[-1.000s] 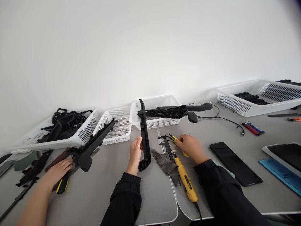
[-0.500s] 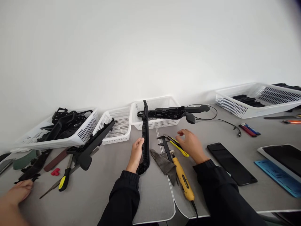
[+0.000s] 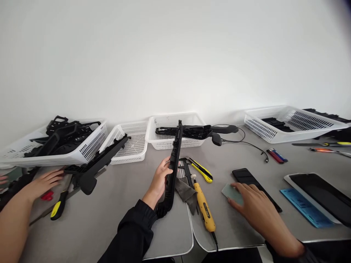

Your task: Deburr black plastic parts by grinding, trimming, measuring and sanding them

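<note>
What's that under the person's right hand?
A pale green piece shows partly beyond the right hand; the rest of it, and anything else beneath, is covered.

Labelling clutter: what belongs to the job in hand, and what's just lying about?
Likely in the job:
black part, in left hand
green pad, at right hand
knife and rotary tool, nearby, unheld: maybe

Likely just lying about:
phone
blue panel

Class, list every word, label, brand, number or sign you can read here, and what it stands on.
No text can be read.
Yellow rotary tool: any marking around its dark panel is too small to read.
Caliper: any scale is too small to read.
Blue piece: any marks are too blurred.
Held black part: none legible.
</note>
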Available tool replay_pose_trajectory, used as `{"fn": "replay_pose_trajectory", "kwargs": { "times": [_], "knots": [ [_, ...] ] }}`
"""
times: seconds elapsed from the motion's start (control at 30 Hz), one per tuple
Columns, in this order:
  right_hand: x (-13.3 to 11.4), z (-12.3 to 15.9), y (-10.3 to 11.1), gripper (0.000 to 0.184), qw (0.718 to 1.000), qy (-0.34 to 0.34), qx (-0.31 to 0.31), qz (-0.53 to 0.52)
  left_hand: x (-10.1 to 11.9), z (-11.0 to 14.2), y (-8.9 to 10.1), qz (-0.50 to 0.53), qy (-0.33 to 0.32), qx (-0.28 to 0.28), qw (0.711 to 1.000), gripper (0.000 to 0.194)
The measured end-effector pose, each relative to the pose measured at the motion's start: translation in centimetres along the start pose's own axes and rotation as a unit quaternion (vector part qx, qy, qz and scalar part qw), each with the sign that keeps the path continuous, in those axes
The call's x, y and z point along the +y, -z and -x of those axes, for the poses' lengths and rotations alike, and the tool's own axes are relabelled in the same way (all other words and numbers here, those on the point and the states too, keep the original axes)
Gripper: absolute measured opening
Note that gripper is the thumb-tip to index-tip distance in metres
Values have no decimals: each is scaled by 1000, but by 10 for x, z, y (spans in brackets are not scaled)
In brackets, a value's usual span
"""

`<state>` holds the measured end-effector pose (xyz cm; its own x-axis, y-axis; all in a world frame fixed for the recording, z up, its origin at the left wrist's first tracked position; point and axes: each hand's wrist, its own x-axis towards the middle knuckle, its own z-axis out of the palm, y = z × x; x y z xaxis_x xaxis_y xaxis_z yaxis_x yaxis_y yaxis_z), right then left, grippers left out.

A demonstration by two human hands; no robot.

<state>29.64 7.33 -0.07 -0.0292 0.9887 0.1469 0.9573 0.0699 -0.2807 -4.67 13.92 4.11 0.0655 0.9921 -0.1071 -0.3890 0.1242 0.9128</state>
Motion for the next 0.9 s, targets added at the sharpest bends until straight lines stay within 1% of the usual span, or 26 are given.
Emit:
{"fn": "replay_pose_trajectory", "kwargs": {
  "times": [0.07, 0.13, 0.17, 0.23, 0.27, 0.3, 0.33, 0.37, 0.4, 0.43, 0.53, 0.6, 0.67, 0.77, 0.83, 0.9],
  "knots": [
    [-13, 0, 2, 36, 998, -15, 0, -64, 0, 2, -3, 10, 8, 9, 1000, 39],
    [-31, -6, 7, 39, 983, -28, -13, -179, -1, 3, -4, 13, 23, 20, 999, 42],
    [-41, -11, 9, 41, 967, -24, -15, -253, -3, 4, -4, 15, 27, 23, 999, 46],
    [-65, -27, 14, 40, 914, -25, -2, -404, -6, 5, -8, 23, 29, 22, 999, 55],
    [-78, -38, 15, 41, 880, -50, 17, -472, -8, 7, -11, 28, 29, 20, 999, 61],
    [-91, -51, 17, 43, 840, -64, 11, -539, -11, 8, -15, 34, 32, 15, 999, 68],
    [-103, -64, 17, 47, 798, -62, -25, -599, -14, 11, -19, 39, 34, 11, 999, 73],
    [-114, -78, 17, 47, 764, -52, -62, -641, -17, 13, -23, 43, 27, 12, 999, 76],
    [-123, -91, 16, 45, 745, -34, -81, -661, -20, 15, -26, 41, 28, 1, 999, 77],
    [-131, -103, 14, 43, 743, -15, -80, -665, -22, 17, -28, 32, 25, -15, 999, 74],
    [-138, -125, 1, 43, 767, 10, -44, -640, -24, 21, -29, -29, 10, -67, 997, 65],
    [-134, -129, -9, 42, 773, 11, -30, -634, -22, 21, -27, -64, 24, -99, 993, 64],
    [-130, -126, -16, 43, 763, 3, -61, -643, -18, 21, -25, -90, 35, -113, 989, 64],
    [-131, -115, -14, 42, 745, 12, -147, -650, -12, 23, -25, -121, 27, -88, 988, 66],
    [-137, -110, -8, 40, 741, 26, -185, -645, -8, 24, -26, -140, 19, -59, 988, 69],
    [-142, -106, -4, 39, 740, 30, -210, -639, -8, 25, -26, -159, 9, -29, 987, 74]
  ]
}}
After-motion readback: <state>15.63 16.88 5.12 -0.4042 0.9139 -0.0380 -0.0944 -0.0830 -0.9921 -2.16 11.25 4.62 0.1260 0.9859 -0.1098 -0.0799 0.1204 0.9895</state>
